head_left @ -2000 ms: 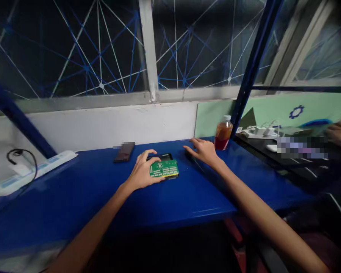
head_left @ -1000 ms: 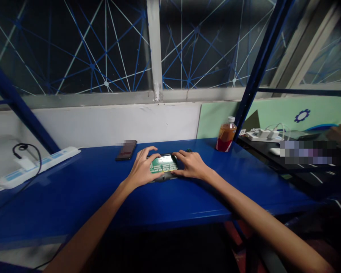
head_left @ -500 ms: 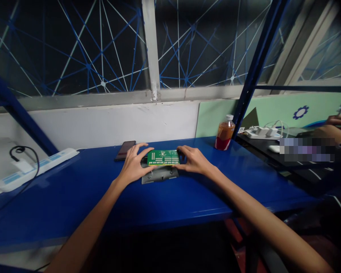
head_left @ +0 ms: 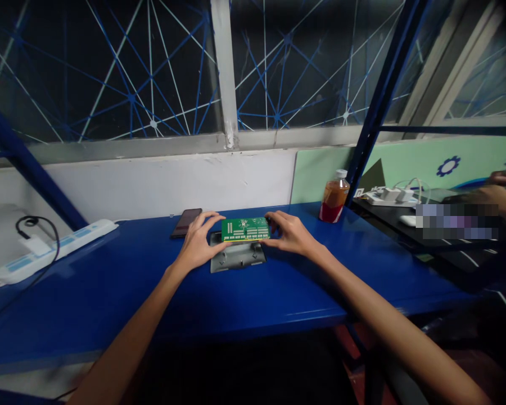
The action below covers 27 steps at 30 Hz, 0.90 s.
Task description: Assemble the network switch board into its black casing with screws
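A green circuit board (head_left: 245, 229) with white connectors along its near edge is held between my two hands. My left hand (head_left: 198, 239) has its thumb at the board's lower left corner and its fingers curved over the upper left. At the other end, my right hand (head_left: 293, 233) grips the right edge between thumb and fingers. Just below the board lies a dark grey plastic cover (head_left: 238, 260) on the blue table (head_left: 257, 298); the board hides its far part.
A phone (head_left: 186, 223) lies behind my left hand. White power strips stand at the left (head_left: 59, 252) and right (head_left: 388, 196). A drink bottle (head_left: 334, 199) is near the blue post. At far right, another person's arm (head_left: 493, 199) reaches over a black table.
My hands have shifted the circuit board slightly right and up, so more of the grey cover shows below it. The cover has stayed in place.
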Each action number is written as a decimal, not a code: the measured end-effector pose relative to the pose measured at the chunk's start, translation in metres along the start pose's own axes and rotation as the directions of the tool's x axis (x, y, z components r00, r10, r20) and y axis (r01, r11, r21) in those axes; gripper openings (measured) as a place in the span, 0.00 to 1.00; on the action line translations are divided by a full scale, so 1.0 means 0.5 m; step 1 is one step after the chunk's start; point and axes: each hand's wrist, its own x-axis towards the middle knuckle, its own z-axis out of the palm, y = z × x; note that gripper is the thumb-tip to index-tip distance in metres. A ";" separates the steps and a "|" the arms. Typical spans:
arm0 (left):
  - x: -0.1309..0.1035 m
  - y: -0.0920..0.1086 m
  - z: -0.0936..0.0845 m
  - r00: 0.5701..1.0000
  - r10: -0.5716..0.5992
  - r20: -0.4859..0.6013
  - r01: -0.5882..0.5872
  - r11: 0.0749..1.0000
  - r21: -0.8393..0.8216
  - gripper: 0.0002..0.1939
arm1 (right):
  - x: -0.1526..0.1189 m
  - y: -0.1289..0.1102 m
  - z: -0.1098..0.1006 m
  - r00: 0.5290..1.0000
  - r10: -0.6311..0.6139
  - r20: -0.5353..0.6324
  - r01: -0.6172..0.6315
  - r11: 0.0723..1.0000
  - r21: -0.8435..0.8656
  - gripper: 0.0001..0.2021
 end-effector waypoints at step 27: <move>0.005 0.000 0.008 0.972 -0.217 0.091 0.235 0.894 -0.383 0.15 | 0.008 -0.018 0.003 0.952 0.287 0.111 -0.306 0.850 0.429 0.19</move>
